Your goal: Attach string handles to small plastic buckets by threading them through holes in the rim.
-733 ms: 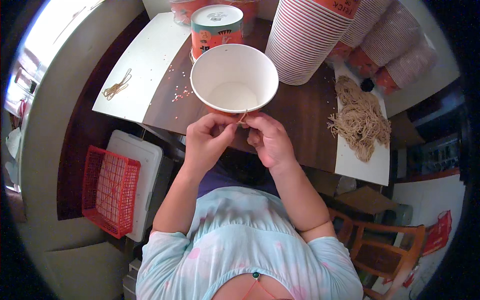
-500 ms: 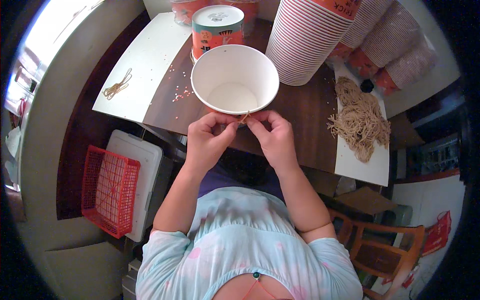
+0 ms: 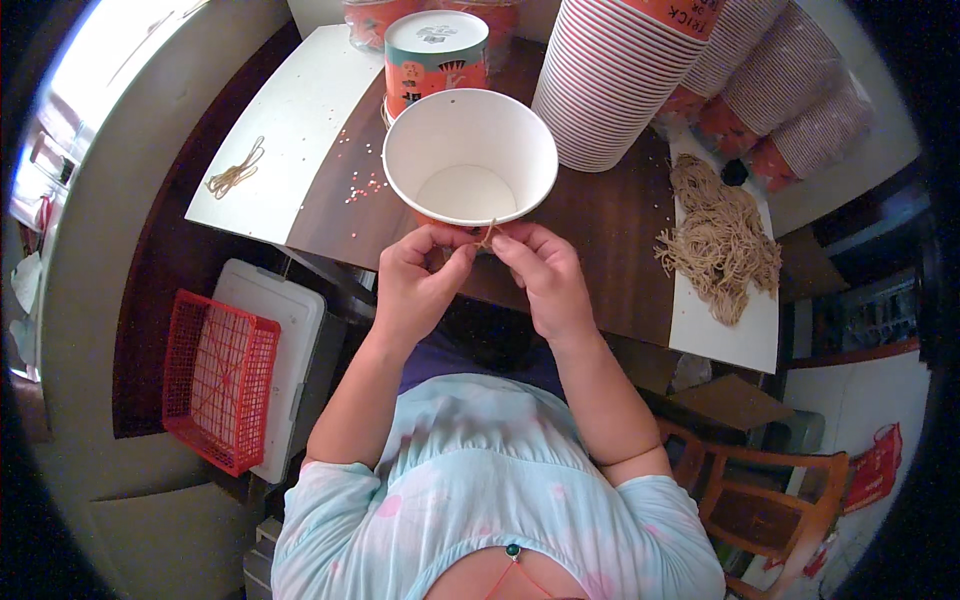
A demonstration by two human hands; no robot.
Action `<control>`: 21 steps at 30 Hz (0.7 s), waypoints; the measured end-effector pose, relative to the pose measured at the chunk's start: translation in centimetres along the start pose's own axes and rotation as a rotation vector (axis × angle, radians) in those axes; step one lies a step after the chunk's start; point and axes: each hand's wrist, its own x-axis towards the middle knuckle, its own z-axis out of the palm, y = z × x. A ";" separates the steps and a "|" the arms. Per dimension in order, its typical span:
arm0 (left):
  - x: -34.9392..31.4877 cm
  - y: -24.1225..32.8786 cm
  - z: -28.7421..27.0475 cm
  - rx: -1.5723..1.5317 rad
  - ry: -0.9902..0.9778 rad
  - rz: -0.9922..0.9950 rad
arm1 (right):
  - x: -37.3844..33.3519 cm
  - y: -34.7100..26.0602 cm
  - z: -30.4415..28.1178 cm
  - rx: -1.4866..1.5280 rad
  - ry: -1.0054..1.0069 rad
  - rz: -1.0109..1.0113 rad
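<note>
A large paper bucket (image 3: 470,150), white inside, stands upright at the near edge of the brown table. At its near rim, my left hand (image 3: 420,275) and my right hand (image 3: 545,275) pinch a short tan cord (image 3: 487,238) between thumbs and fingers. The cord's loose end sticks up against the bucket's near wall. My fingertips cover most of the cord, so I cannot tell whether it is knotted. A small hole shows near the bucket's far rim. Right behind it, an orange and green bucket (image 3: 437,65) is turned bottom up.
A tall stack of nested buckets (image 3: 620,85) rises at the back right, beside bagged stacks (image 3: 770,110). A heap of tan cords (image 3: 722,240) lies on the right white panel, a small cord bundle (image 3: 235,170) on the left one. Small paper dots (image 3: 367,188) are scattered between.
My right hand has turned slightly, its thumb and fingers shifting on the cord. The cord's end now stands a little higher. The bucket has barely moved.
</note>
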 end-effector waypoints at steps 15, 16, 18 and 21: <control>-0.4 0.0 0.2 -0.070 -0.073 -0.015 | 0.2 1.0 0.0 -0.164 0.010 -0.152; -0.4 0.1 0.4 -0.070 -0.073 -0.015 | 0.2 1.1 0.0 -0.134 0.002 -0.162; -0.3 0.2 0.6 -0.056 -0.063 0.030 | 0.1 0.8 0.0 -0.149 -0.004 -0.131; -0.1 0.3 0.2 0.077 -0.050 0.102 | 0.0 0.6 0.1 -0.154 -0.011 -0.100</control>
